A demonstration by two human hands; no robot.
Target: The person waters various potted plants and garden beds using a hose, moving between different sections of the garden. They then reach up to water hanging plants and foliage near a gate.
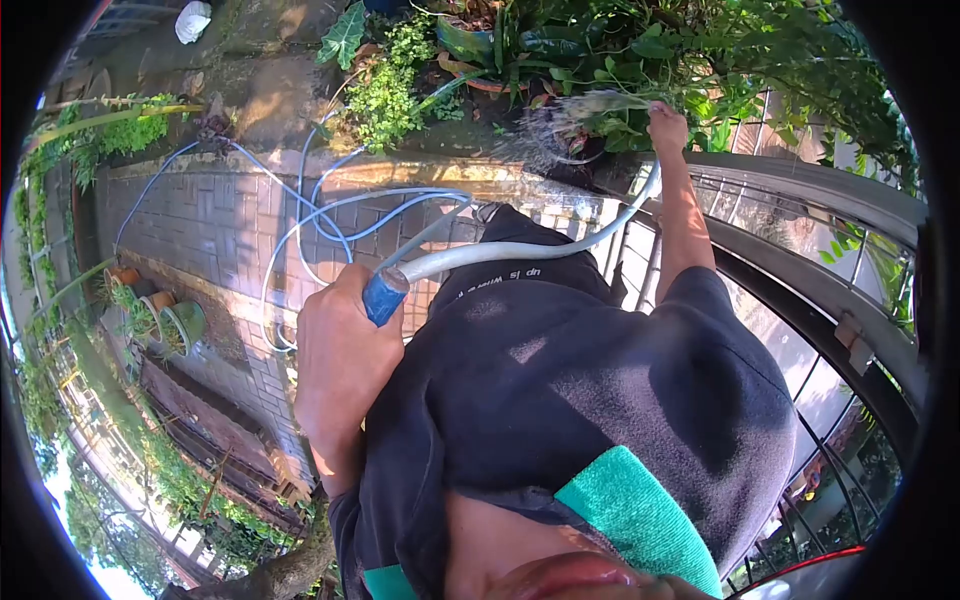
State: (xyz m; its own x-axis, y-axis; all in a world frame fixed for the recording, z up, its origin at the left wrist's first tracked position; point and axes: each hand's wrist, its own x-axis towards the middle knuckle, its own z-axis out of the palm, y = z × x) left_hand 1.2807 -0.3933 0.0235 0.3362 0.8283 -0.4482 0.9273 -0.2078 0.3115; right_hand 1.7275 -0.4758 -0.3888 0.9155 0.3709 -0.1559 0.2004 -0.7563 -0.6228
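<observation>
My left hand (pixel 345 360) is wrapped round a hose joint with a blue sleeve (pixel 384 297), in front of my dark shirt. From that joint a pale hose (pixel 520 253) curves across my body and up to my right hand (pixel 668 128). The fingers of my right hand are closed at the hose's end, and water (pixel 585 115) sprays out leftward over a dark pot and plants. A thinner blue hose (pixel 400 193) leads away from the joint and lies in loops on the paving.
Potted plants (pixel 465 45) and leafy growth stand at the top. A metal railing (pixel 790 185) runs along the right. More pots (pixel 182 327) and a low brown planter (pixel 200 405) sit at the left, beside brick paving (pixel 225 215). A white object (pixel 193 21) lies at the upper left.
</observation>
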